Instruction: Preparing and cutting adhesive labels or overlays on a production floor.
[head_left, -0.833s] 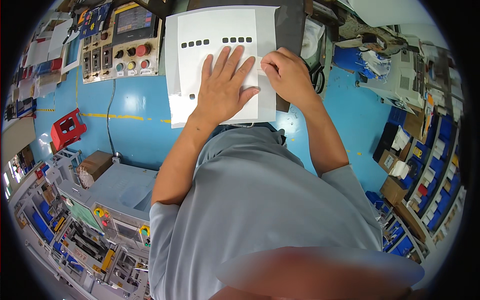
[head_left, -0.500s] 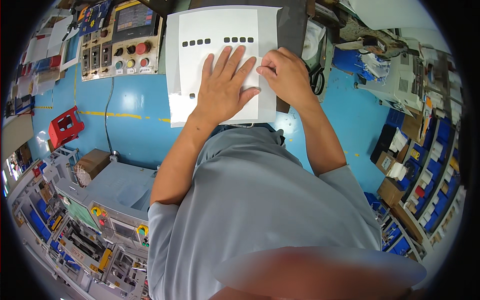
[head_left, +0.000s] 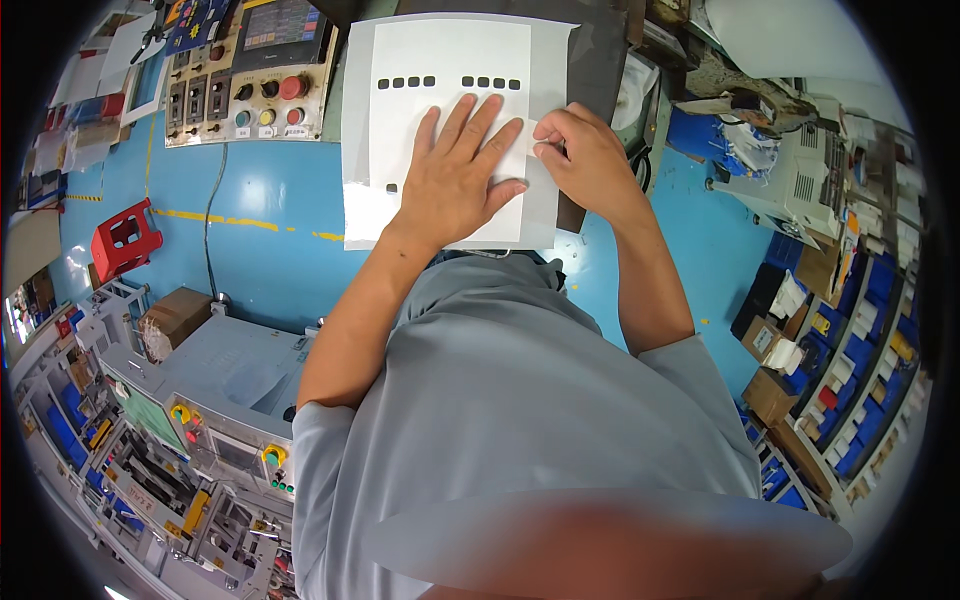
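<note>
A white sheet point(head_left: 450, 50) lies on a larger pale, translucent sheet point(head_left: 548, 70) in front of me. Across its upper part run two groups of small black rounded squares point(head_left: 414, 82), and a single black square point(head_left: 392, 188) shows at the lower left. My left hand point(head_left: 450, 190) presses flat on the white sheet, fingers spread, covering part of it. At the sheet's right edge, above the larger sheet's margin, my right hand point(head_left: 590, 165) is closed in a pinch. Whatever its fingertips hold is too small or clear to name.
A control panel point(head_left: 255, 95) with knobs and a screen stands at the upper left. On the blue floor sits a red stool point(head_left: 126, 243). Machinery point(head_left: 225, 440) fills the lower left; shelves with blue bins point(head_left: 855, 360) line the right. A cardboard box point(head_left: 770, 397) is near them.
My right hand has shifted slightly right, away from the white sheet's edge, still pinched. The left hand stays flat on the sheet. The whole view has shifted a little.
</note>
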